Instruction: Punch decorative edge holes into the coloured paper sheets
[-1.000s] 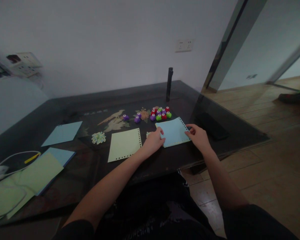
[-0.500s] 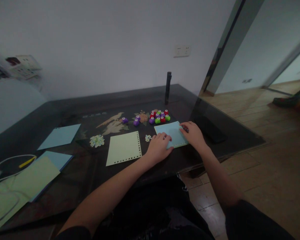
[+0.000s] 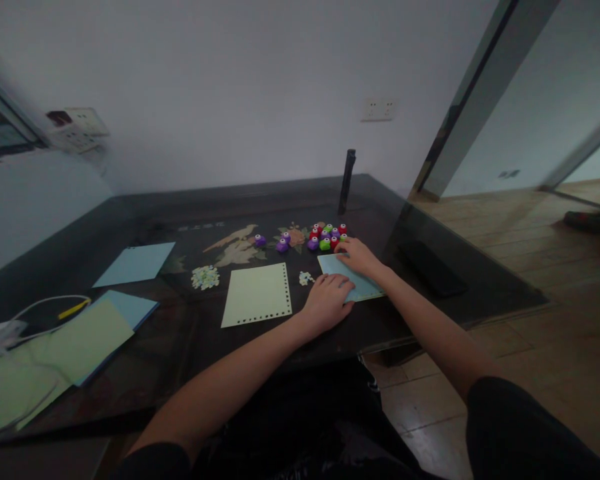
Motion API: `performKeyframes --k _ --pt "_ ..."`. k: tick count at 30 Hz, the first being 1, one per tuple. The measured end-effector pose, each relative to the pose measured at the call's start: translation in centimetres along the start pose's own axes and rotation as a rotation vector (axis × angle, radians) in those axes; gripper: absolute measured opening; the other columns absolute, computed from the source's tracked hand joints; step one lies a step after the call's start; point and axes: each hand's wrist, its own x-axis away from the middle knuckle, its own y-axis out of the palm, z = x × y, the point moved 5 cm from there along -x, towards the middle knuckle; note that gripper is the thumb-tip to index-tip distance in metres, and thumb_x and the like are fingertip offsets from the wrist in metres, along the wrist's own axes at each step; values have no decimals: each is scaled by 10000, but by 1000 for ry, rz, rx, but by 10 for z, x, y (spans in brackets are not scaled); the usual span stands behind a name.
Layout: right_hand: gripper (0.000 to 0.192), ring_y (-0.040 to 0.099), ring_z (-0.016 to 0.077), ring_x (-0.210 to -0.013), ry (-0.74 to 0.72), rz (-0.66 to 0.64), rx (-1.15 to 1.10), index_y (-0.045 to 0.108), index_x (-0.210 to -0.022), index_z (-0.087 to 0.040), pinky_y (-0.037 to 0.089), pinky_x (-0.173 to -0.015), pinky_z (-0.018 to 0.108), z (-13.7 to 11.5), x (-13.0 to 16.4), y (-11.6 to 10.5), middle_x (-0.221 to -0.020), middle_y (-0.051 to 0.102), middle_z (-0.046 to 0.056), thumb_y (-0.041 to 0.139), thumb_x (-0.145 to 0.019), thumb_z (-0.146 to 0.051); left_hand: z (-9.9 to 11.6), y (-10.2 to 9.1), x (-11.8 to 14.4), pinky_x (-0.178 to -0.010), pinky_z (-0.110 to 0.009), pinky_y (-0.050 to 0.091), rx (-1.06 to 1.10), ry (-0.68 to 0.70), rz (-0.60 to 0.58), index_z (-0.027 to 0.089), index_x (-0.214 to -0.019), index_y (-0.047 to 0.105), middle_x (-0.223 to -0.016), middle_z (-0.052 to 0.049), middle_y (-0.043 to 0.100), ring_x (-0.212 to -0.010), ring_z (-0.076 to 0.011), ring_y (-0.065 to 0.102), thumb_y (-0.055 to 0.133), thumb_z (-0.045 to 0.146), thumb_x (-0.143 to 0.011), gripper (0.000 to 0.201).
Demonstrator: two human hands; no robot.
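Note:
A light blue paper sheet (image 3: 365, 285) lies on the dark table (image 3: 130, 220) in front of me. My left hand (image 3: 330, 301) rests flat on its near left part, fingers spread. My right hand (image 3: 359, 255) reaches across the sheet's far edge and touches the cluster of small red, green and purple punches (image 3: 325, 235); I cannot tell whether it grips one. A pale green sheet (image 3: 257, 294) with punched holes along its edges lies just left of my left hand.
Two purple punches (image 3: 282, 245) and piles of paper bits (image 3: 205, 277) sit left of the cluster. A dark upright cylinder (image 3: 347, 172) stands behind. Blue and green sheets (image 3: 87, 337), a white cable (image 3: 35, 310) and a black flat object (image 3: 433, 267) lie on the table.
My right hand moved from the blue sheet's right edge forward to the punches. My left hand slid further onto the sheet and flattened. The camera view shifted a little.

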Motion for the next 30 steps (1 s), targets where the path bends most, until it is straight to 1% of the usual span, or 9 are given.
performKeyframes --k 8,15,18,20,22,23,25,27,30 --pt "140 528 224 -957 -13 8 -1 647 -930 -201 415 -854 352 6 -1 4 -992 594 84 586 -806 -223 0 0 0 -971 -367 374 -23 1 1 181 -1097 558 -1196 -67 588 -1134 -219 506 509 301 -854 276" --pt "133 521 236 -943 -12 5 6 641 -914 -193 425 -820 370 3 -1 4 -1014 587 99 588 -811 -259 1 3 1 -953 -377 380 -57 -18 -32 178 -1106 555 -1177 -70 601 -1079 -218 543 480 315 -878 277" --pt "145 512 251 -979 -27 37 10 648 -914 -193 418 -835 380 2 0 0 -1037 589 106 586 -815 -278 5 -5 1 -971 -390 370 -69 4 -17 186 -1132 550 -1241 -79 568 -1121 -233 520 501 348 -872 310" --pt "148 514 253 -983 -45 67 9 653 -909 -185 411 -846 382 -1 0 -7 -1029 596 109 577 -822 -276 1 -19 2 -985 -395 365 -54 21 8 196 -1150 547 -1273 -77 549 -1150 -238 500 511 369 -870 331" --pt "141 526 242 -953 -82 86 -8 655 -896 -173 404 -854 374 -10 0 -15 -981 609 103 571 -830 -265 -14 -39 7 -982 -390 374 -18 2 33 206 -1128 562 -1245 -66 567 -1140 -226 507 493 352 -884 293" --pt "135 533 235 -932 -109 89 -25 654 -888 -171 403 -853 367 -18 0 -19 -952 615 96 570 -834 -262 -28 -51 12 -968 -379 389 5 -33 47 209 -1095 576 -1215 -59 583 -1120 -214 520 485 323 -888 253" --pt "124 543 223 -914 -169 85 -74 652 -879 -176 404 -844 351 -37 0 -27 -912 623 82 572 -844 -265 -64 -72 26 -937 -359 415 35 -117 68 204 -1060 586 -1132 -58 610 -1064 -195 546 476 279 -888 218" --pt "112 551 215 -908 -214 52 -117 651 -871 -187 409 -826 342 -59 0 -28 -908 632 71 571 -853 -264 -109 -90 48 -925 -359 424 8 -252 103 193 -1017 596 -1078 -64 619 -1039 -197 552 462 269 -890 200" --pt "102 559 215 -921 -253 -25 -134 654 -884 -191 417 -815 336 -94 -5 -19 -926 640 70 597 -846 -266 -163 -102 79 -930 -360 417 -51 -387 83 178 -970 601 -1041 -70 623 -1032 -206 549 510 258 -858 165"
